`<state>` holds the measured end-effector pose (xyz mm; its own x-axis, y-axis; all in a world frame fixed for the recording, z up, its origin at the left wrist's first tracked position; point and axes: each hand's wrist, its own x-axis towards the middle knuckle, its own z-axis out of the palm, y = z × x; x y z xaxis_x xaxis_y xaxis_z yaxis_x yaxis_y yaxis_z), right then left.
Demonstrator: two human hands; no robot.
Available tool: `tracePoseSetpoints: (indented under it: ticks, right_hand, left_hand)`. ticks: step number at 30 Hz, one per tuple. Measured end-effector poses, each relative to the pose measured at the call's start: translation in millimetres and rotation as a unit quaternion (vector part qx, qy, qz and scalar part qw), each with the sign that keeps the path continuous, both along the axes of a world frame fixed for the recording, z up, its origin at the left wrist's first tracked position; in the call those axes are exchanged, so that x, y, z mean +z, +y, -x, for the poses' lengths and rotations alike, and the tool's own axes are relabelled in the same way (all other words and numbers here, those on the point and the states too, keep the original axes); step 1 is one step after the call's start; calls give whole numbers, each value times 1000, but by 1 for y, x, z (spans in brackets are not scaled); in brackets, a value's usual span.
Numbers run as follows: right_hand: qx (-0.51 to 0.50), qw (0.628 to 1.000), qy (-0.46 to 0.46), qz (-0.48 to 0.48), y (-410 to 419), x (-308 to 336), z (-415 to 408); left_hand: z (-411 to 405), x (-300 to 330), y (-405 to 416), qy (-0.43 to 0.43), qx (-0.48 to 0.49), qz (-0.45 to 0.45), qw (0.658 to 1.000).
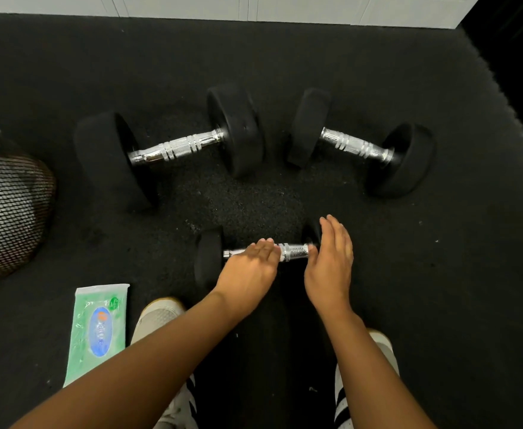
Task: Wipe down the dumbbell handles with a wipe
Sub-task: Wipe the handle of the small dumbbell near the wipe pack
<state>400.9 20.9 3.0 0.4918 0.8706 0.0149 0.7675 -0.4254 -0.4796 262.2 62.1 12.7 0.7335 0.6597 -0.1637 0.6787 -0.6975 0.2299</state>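
My left hand point(251, 267) rests flat-fingered on the small dumbbell's handle point(294, 251), my right hand point(331, 261) spread against its far weight, likely steadying it; neither visibly holds a wipe. Two larger dumbbells point(173, 147) point(359, 144) lie beyond it, the wipes pack point(97, 329) to its left, within reach.
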Motion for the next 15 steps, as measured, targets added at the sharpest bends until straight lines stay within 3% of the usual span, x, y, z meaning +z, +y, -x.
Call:
tracePoseSetpoints:
  ticks: [6, 9, 15]
  right_hand:
    - [11, 1000, 6, -4, 1, 0, -3]
    - [14, 1000, 9, -8, -2, 0, -3]
    - [11, 1000, 11, -2, -1, 1, -2]
  left_hand:
    - [11, -2, 7, 55, -64, -40, 996]
    - [21, -11, 12, 41, -68, -63, 995]
    - [11, -3, 16, 61, -86, -48, 993]
